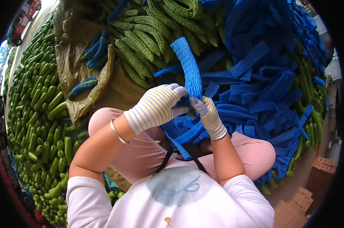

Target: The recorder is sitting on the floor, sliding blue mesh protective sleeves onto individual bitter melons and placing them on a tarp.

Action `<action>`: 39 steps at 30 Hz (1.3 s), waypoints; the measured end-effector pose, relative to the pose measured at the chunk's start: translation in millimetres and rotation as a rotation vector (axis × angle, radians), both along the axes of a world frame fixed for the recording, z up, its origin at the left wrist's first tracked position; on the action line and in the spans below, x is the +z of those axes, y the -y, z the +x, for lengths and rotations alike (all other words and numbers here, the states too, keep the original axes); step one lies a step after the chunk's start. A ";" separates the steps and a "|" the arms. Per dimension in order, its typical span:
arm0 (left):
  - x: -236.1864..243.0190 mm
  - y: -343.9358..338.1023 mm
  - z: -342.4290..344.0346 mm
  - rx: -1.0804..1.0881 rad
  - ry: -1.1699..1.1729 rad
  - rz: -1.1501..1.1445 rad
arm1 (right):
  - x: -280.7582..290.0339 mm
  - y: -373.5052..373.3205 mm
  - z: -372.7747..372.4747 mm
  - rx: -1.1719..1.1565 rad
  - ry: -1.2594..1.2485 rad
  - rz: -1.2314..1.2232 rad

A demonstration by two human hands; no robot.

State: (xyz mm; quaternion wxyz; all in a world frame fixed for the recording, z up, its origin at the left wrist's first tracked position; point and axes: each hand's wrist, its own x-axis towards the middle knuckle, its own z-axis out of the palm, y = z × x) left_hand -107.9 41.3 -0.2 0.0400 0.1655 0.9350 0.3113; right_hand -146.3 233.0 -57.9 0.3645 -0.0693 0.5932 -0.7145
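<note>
Between both hands a blue foam net sleeve (188,64) points away from me, its far end bent to the left. My left hand (156,104), in a striped knit glove, closes its fingers at the sleeve's near end. Gloved the same way, my right hand (208,114) pinches that end from the other side. Whether anything is inside the sleeve I cannot tell. Just beyond lies a heap of bumpy green bitter melons (141,38). Loose blue net sleeves (251,102) are piled beside and under my right hand.
On the left spreads a large heap of smooth green vegetables (43,133), perhaps zucchini. Brown paper (79,72) lies between the heaps, with a few sleeved melons (82,87) on it. Cardboard boxes (297,205) stand at the lower right. My crossed legs (251,152) are below my hands.
</note>
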 end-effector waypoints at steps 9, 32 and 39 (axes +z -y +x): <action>-11.9 -14.8 4.8 0.282 0.415 0.831 | 9.7 -1.1 -1.0 -0.278 -0.649 0.102; -4.8 -12.8 13.1 0.022 -0.442 0.230 | -1.7 38.2 -9.8 -0.398 -0.179 -0.140; -45.5 14.5 6.8 0.317 -0.195 0.196 | 19.3 45.6 17.7 -0.054 -0.301 0.097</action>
